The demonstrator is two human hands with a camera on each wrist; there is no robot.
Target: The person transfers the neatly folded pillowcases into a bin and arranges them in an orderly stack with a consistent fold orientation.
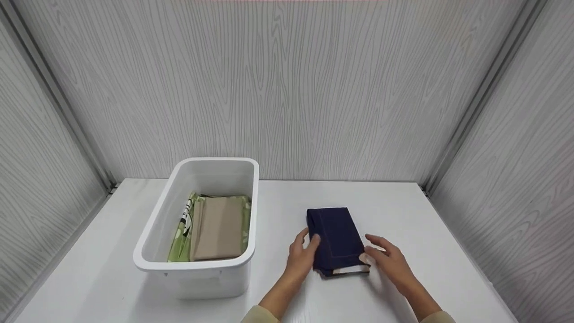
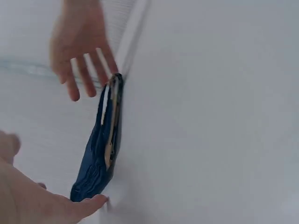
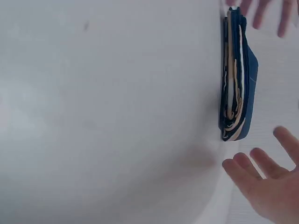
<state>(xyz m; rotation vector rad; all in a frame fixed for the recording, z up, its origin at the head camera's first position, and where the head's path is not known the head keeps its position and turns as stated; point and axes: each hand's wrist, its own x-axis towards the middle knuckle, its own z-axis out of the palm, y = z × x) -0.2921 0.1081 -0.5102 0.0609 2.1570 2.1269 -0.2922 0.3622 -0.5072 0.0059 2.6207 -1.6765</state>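
Observation:
A folded navy cloth [image 1: 336, 233] with a stitched seam lies on the white table, to the right of the bin. Its layered near edge shows white and tan fabric between the navy folds [image 3: 237, 79]. My left hand [image 1: 301, 256] is at the cloth's left edge, fingers loosely extended; whether it touches the cloth I cannot tell. On the opposite side, my right hand [image 1: 389, 262] is by the near right corner with its fingers spread and relaxed. The right wrist view shows this right hand [image 3: 268, 184] apart from the bundle.
Left of the cloth stands a white plastic bin [image 1: 254, 215]. Inside it lie a folded beige cloth [image 1: 219, 229] and green patterned fabric [image 1: 180, 244]. Grey wood-grain panels [image 1: 287, 89] enclose the table [image 1: 287, 197] at the back and both sides.

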